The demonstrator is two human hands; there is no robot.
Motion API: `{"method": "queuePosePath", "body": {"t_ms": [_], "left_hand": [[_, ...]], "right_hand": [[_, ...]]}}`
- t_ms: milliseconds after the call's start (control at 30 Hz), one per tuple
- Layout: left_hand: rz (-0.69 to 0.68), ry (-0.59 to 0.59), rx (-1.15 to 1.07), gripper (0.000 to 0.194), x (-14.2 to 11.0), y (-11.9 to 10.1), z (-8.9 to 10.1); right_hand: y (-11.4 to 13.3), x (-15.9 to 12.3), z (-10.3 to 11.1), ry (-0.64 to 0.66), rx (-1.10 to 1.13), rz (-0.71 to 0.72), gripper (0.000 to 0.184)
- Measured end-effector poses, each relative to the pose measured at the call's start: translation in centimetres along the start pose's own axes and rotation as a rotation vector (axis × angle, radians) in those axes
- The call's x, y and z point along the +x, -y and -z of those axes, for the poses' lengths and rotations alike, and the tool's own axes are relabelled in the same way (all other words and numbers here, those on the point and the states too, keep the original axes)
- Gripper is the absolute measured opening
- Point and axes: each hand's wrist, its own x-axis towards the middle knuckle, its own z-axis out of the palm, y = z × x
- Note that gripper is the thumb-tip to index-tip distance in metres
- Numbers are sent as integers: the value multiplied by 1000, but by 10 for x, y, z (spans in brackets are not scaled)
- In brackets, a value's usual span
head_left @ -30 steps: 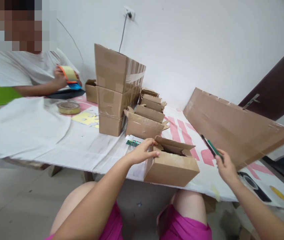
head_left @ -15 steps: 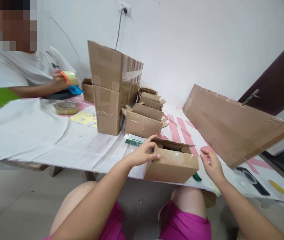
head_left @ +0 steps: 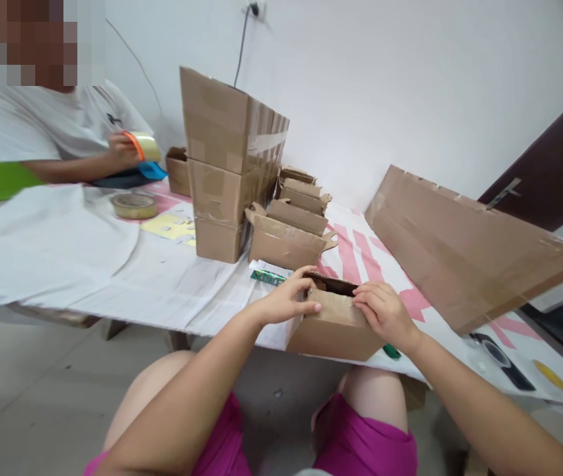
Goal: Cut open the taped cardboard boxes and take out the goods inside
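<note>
A small cardboard box (head_left: 334,336) sits at the table's front edge, its top partly open toward the back. My left hand (head_left: 287,301) grips the box's upper left corner, thumb along the front and fingers over the side. At the upper right, my right hand (head_left: 384,312) has its fingers closed on the top front edge, where clear tape lies; the fingertips hide part of that edge. Just behind my left hand lies a shiny green and white packet (head_left: 267,275). Something green (head_left: 391,351) peeks out by the box's lower right corner.
Stacked taped boxes (head_left: 216,192) stand behind left, beside a row of open boxes (head_left: 289,241). A large cardboard panel (head_left: 464,248) leans at right. A tape roll (head_left: 135,205) lies left; across the table, a person's hand (head_left: 123,151) holds an orange-rimmed tape roll (head_left: 149,147).
My right hand has moved left from beside the box onto its top front edge and closed there. My left hand keeps its grip on the corner. The view has shifted slightly.
</note>
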Motion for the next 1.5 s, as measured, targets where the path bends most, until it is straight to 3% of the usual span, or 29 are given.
{"method": "queuePosePath", "body": {"t_ms": [833, 1100, 1167, 1267, 1367, 1500], "left_hand": [[8, 40, -1, 39, 0, -2, 1], [-14, 61, 47, 39, 0, -2, 2], [-9, 63, 65, 39, -1, -2, 3], [9, 67, 87, 39, -1, -1, 3], [9, 67, 109, 39, -2, 1, 2], [2, 58, 137, 41, -1, 1, 2]], "right_hand": [[8, 6, -19, -105, 25, -467, 14], [-8, 1, -12, -195, 351, -676, 12], [-20, -11, -6, -241, 320, -667, 14], [-47, -45, 7, -261, 76, -658, 17], [-76, -93, 21, -141, -180, -732, 16], [-95, -163, 30, 60, -247, -843, 14]]}}
